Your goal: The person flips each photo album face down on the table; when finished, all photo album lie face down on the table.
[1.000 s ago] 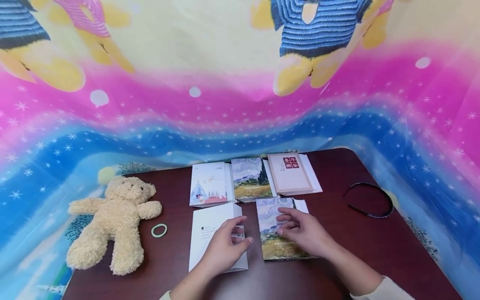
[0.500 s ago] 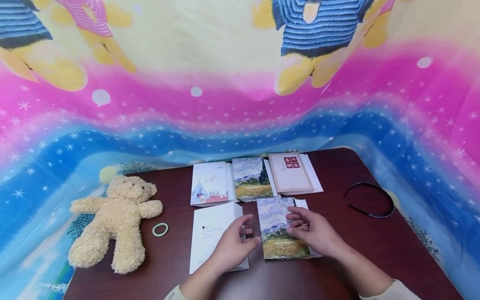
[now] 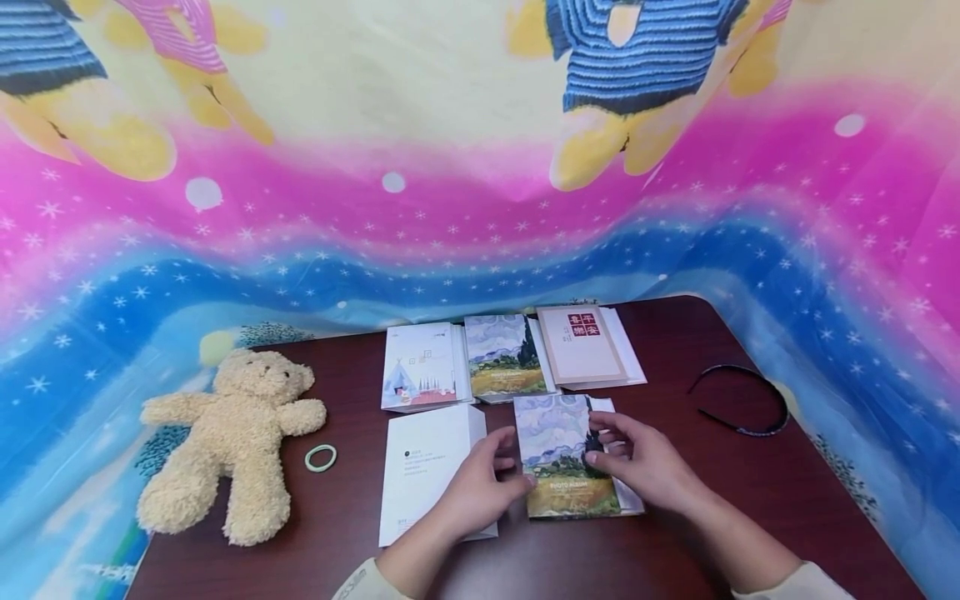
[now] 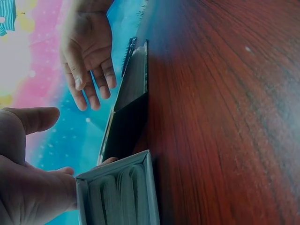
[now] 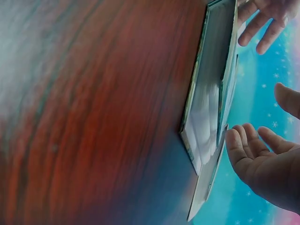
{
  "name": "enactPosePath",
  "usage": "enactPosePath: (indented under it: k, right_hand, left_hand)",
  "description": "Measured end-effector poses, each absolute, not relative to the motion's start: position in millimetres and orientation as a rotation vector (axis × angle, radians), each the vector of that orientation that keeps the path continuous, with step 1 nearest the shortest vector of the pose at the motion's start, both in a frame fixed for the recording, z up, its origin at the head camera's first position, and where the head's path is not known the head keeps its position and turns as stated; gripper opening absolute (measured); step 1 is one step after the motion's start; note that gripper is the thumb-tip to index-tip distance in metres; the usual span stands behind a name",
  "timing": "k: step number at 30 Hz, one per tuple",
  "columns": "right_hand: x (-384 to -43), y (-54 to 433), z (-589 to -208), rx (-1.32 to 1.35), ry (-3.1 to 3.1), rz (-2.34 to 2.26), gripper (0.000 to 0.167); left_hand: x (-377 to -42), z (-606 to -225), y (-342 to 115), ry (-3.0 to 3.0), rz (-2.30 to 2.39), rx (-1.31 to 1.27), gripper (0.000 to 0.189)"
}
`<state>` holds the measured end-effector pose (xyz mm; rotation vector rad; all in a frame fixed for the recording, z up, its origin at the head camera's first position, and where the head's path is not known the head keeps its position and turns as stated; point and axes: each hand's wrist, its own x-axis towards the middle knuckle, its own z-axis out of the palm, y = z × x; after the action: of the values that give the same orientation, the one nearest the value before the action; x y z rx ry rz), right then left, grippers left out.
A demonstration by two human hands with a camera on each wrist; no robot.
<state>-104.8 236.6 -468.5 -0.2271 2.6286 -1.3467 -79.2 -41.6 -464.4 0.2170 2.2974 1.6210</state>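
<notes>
While the dark red table (image 3: 570, 562) spans the lower part of my head view, the teddy bear (image 3: 232, 442) lies on it at left. Lower centre, the painted photo album (image 3: 555, 454) rests flat just right of the white album (image 3: 420, 479). By the photo album's left edge I have the left hand (image 3: 487, 487), thumb apart from loosely bent fingers, holding nothing; the right hand (image 3: 637, 454) is equally relaxed and empty at its right edge, though I can't tell whether those fingertips touch. To handle it well, I'd bring both hands in level, press the sides evenly so cover and pages move together, and avoid nudging the white album. The headband (image 3: 784, 408) at right and green ring (image 3: 319, 470) at left lie well apart.
</notes>
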Motion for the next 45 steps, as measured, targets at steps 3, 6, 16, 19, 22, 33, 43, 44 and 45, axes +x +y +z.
enactPosePath:
  k: [3,6,16,19,22,33,43,44,45]
  right_hand:
    - [-105.7,239.9,-469.1,-0.203,2.648,-1.313,0.062]
    - [-106.3,243.7,-470.5,-0.197,2.656,-1.298,0.065]
    - [-106.6,253.0,-475.2,-0.170,2.687,-1.257,0.067]
    - [-106.5,254.7,-477.2,-0.182,2.698,-1.246,0.068]
    - [-106.6,256.3,-478.7,-0.179,2.702,-1.234,0.069]
    - [-106.4,256.9,-484.4,-0.118,2.665,-1.212,0.071]
    - [-106.5,257.3,-486.5,-0.132,2.642,-1.239,0.072]
    - [-106.7,257.2,-486.8,-0.133,2.637,-1.240,0.072]
    - [-106.7,256.9,-486.6,-0.131,2.631,-1.244,0.072]
  left_hand:
    - [-80.9,-465.5,-38.8,2.288,1.616,0.216,0.081]
    - [-82.2,-467.4,-36.0,2.281,1.605,0.213,0.082]
    - [-86.5,-469.7,-29.4,2.289,1.552,0.231,0.089]
    - [-87.1,-470.8,-27.3,2.307,1.526,0.237,0.093]
    - [-87.2,-471.1,-25.0,2.332,1.486,0.238,0.096]
    - [-86.3,-470.0,-20.0,2.368,1.446,0.237,0.097]
    - [-85.5,-471.3,-18.3,2.332,1.515,0.230,0.095]
    - [-85.6,-471.2,-18.1,2.333,1.518,0.230,0.095]
    - [-85.5,-471.2,-18.0,2.332,1.521,0.229,0.095]
